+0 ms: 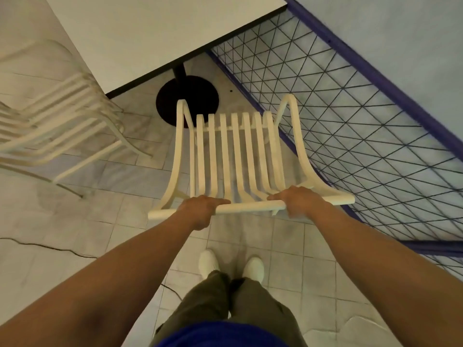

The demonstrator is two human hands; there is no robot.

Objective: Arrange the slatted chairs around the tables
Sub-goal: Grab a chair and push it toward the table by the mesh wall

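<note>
A cream slatted chair [235,156] stands right in front of me, seen from above and behind, its seat pointing toward the white table [155,33]. My left hand [200,209] grips the chair's top rail left of its middle. My right hand [298,202] grips the same rail further right. The front of the chair sits over the table's black round base [190,96]. A second slatted chair [62,126] stands at the left side of the table, blurred.
A blue-framed wire mesh fence [350,126] runs diagonally close along the chair's right side. The floor is pale tile [100,214], with a thin dark cable [50,247] lying across it at the left. My white shoes [231,265] stand just behind the chair.
</note>
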